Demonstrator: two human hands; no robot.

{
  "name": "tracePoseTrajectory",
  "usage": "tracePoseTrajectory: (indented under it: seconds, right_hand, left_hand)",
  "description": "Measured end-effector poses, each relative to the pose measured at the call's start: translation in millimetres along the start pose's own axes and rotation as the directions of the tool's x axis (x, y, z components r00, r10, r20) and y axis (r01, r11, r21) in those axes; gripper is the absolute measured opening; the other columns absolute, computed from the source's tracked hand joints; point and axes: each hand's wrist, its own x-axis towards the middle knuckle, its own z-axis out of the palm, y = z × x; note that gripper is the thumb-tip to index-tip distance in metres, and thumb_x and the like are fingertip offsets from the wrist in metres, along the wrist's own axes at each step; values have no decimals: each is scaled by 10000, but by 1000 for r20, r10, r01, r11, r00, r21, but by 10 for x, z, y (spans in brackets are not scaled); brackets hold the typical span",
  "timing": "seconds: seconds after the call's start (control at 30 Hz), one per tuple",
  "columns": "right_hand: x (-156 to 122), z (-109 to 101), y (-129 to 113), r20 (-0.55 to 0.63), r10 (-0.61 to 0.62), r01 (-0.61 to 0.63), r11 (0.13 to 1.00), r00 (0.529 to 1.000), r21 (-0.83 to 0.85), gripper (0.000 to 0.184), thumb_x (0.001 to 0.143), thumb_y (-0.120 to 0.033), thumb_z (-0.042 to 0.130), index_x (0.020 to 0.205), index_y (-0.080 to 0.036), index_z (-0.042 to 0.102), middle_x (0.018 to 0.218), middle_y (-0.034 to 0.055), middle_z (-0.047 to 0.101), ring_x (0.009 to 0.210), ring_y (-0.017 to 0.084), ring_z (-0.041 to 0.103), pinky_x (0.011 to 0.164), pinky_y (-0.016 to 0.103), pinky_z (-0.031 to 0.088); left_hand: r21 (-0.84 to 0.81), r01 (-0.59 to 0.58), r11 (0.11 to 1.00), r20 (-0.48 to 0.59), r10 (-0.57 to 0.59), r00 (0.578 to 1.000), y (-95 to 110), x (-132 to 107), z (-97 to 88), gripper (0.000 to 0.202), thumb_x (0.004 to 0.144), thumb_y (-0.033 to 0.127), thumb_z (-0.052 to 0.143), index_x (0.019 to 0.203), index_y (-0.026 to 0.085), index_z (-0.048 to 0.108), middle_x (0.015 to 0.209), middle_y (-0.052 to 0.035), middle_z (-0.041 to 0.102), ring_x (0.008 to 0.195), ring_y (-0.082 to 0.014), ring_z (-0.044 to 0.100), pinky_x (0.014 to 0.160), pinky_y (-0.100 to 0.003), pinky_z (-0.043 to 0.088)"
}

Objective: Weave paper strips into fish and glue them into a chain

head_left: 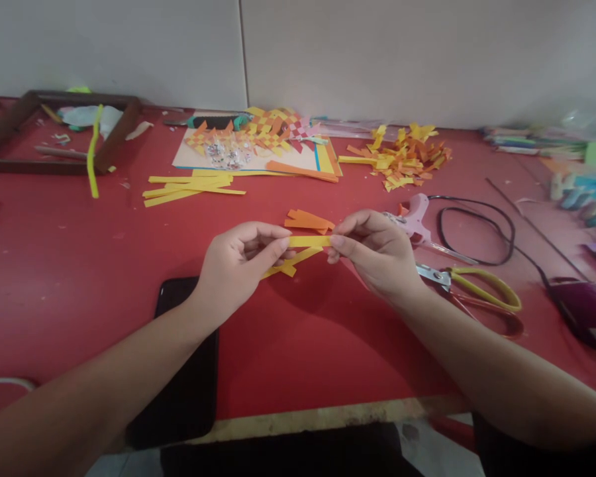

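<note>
A short yellow paper strip is stretched level between my two hands, above the red table. My left hand pinches its left end between thumb and fingers. The right end is pinched the same way by my right hand. Just beyond the strip lie several orange paper strips. Below and behind it are more yellow strips, partly hidden by my left fingers. Scissors with yellow and red handles lie right of my right hand, close to a pink glue gun.
A black phone lies under my left forearm. Long yellow strips and woven paper pieces on a pad are farther back. A pile of orange and yellow scraps, a brown frame and a black cord surround the work area.
</note>
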Motion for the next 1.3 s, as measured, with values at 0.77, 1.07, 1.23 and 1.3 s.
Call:
tracePoseTrajectory:
  seconds: [0.77, 1.07, 1.23, 1.3]
  right_hand:
    - [-57, 3, 16, -3, -162, 146, 897, 987, -417, 175, 912, -319, 667, 862, -233, 524, 699, -38, 537, 586, 107, 494, 558, 261, 417]
    - [-60, 8, 33, 569, -98, 511, 582, 816, -633, 253, 934, -229, 624, 1185, -237, 654, 1075, 75, 736, 1007, 223, 659, 907, 392, 533]
    - [-47, -23, 26, 658, -97, 554, 637, 747, -535, 221, 923, -228, 650, 1144, -223, 664, 926, 58, 736, 914, 203, 638, 854, 356, 506]
    - [-42, -25, -4, 683, -61, 560, 627, 728, -541, 175, 934, -218, 631, 1105, -204, 665, 934, 70, 713, 904, 201, 611, 852, 361, 475]
  left_hand:
    - [141, 25, 990, -64, -16, 998, -30, 60, -41, 224, 828, 383, 751, 903, 187, 674, 768, -29, 729, 716, -168, 733, 688, -269, 622]
    - [351, -11, 936, -52, 31, 998, -44, 104, -80, 139, 868, 277, 657, 978, 193, 668, 960, -56, 743, 899, -193, 720, 803, -294, 571]
    - [351, -37, 936, -48, 58, 997, -19, 101, -68, 115, 867, 255, 651, 966, 197, 664, 952, -51, 740, 910, -192, 715, 807, -286, 568]
    - [328, -42, 944, -45, 60, 997, -26, 101, -66, 120, 872, 260, 647, 975, 201, 668, 966, -52, 739, 919, -192, 717, 814, -287, 566]
